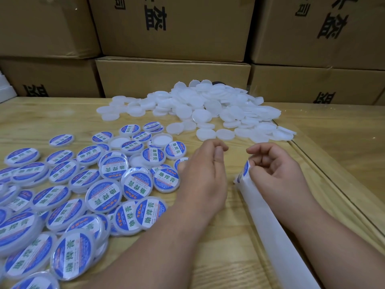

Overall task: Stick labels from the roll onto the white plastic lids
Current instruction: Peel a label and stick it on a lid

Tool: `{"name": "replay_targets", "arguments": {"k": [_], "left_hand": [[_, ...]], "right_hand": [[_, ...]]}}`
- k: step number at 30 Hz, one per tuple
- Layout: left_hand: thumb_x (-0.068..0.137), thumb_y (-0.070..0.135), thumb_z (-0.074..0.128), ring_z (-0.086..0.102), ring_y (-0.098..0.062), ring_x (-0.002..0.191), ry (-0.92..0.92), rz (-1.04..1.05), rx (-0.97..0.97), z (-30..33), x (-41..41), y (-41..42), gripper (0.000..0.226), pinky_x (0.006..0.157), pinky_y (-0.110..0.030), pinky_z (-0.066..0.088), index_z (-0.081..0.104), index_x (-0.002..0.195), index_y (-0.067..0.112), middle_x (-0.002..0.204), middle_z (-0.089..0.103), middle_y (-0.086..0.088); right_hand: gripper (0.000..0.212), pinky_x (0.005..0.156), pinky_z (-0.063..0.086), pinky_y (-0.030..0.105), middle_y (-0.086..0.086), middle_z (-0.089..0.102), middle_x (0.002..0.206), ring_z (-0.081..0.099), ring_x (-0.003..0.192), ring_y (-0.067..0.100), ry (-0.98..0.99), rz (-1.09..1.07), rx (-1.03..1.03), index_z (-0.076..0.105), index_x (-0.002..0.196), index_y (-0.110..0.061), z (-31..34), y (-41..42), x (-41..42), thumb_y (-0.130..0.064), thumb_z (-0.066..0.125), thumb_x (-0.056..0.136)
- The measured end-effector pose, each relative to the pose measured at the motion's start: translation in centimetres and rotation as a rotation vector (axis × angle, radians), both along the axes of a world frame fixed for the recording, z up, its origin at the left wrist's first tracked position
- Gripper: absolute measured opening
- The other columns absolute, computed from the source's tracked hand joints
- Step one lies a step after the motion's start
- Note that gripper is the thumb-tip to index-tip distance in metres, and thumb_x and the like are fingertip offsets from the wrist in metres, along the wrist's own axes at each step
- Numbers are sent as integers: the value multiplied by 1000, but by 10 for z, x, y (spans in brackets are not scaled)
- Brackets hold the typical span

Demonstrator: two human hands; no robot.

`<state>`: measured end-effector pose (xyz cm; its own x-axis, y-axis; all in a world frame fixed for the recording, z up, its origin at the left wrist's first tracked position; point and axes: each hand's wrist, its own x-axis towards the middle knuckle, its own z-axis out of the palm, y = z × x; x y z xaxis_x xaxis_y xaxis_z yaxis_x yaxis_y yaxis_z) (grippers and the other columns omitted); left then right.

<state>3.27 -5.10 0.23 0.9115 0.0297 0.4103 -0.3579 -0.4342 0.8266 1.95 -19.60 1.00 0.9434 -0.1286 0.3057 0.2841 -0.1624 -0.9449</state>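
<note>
- Work surface: wooden table (239,236); its right side carries a raised border strip running diagonally from far centre to near right; stacked cardboard boxes (173,78) close off the far edge; bare wood shows between the two forearms and at far left.
- Unlabelled white lids (208,107): loose heap at far centre, just beyond both hands; a few single lids lie just ahead of the fingertips.
- Labelled lids (68,195): dense overlapping spread over the left half of the table, reaching the left forearm; blue-and-white labels face up on most.
- Left hand (205,176): hovers at the right margin of the labelled spread; fingers loosely curled, thumb beside forefinger; nothing visible in the grasp.
- Right hand (275,172): fingers curled over the far end of the label strip (270,226); thumb and fingers pinch it where a blue-and-white label (245,170) folds over the end.
- Label strip: a white backing band lying along the table under the right forearm; long axis runs from the near right edge of the view, far and slightly left, to the right hand; the roll itself cannot be made out.
- Hands are near each other but apart, with bare wood between them.
</note>
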Motion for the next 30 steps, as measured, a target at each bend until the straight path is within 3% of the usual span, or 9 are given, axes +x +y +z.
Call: {"name": "replay_targets", "arguments": {"k": [3,6,8,11,14,18,24,26,30], "left_hand": [[89,50,46,50,-2,83,27,-87,-74,1,-2,-2,15,96,-39,36,49,104,46,79,48,16],[82,41,61,51,4,87,49,-169,-63,0,-4,-3,16,81,-19,43,58,97,43,90,50,24],[83,43,65,51,4,74,59,-171,-45,0,-3,-4,9,67,-11,40,63,91,45,88,55,24],[89,37,68,47,-5,55,100,-198,-75,-1,-1,-3,14,56,-13,42,65,99,47,82,63,25],[91,35,68,53,-16,60,100,-169,-32,0,-2,-3,20,59,-12,44,68,108,45,86,64,30],[91,32,61,59,-10,70,57,-127,27,-1,-3,-4,25,65,-7,43,69,113,41,94,61,37],[94,16,56,55,11,63,93,-23,-75,-1,2,-3,23,58,-5,38,71,98,34,70,59,39],[94,15,53,56,6,57,141,43,-202,0,5,-1,25,53,-8,39,72,94,32,68,65,29],[95,14,50,42,-6,42,191,110,-383,2,8,4,29,42,-16,35,71,92,33,51,57,14]], "right_hand": [[37,57,44,22,-8,62,76,53,64,17,-5,4,9,65,98,-29,1,0,-1,6,55,91],[34,59,45,19,-6,63,76,52,63,11,-12,14,38,65,100,-24,3,0,-1,8,57,90],[34,62,47,21,-5,64,77,55,67,12,-8,30,56,64,99,-24,3,1,-1,8,59,90],[34,61,49,17,-7,65,76,57,67,11,-7,34,55,65,100,-25,3,1,0,8,59,90],[35,62,49,16,-9,65,77,56,67,13,-16,28,43,65,99,-25,2,1,1,7,60,90],[31,58,46,15,-12,65,74,51,61,11,-31,27,22,65,99,-25,0,2,2,5,61,92],[34,59,46,14,-9,66,78,53,66,12,-33,-3,-23,67,94,-28,0,2,1,5,59,91],[33,59,46,15,-8,69,81,55,67,12,-25,-21,-40,69,89,-27,0,2,1,5,59,91],[37,46,37,14,-17,59,61,45,50,5,1,-13,-111,70,75,-25,3,3,-1,7,55,86]]}}
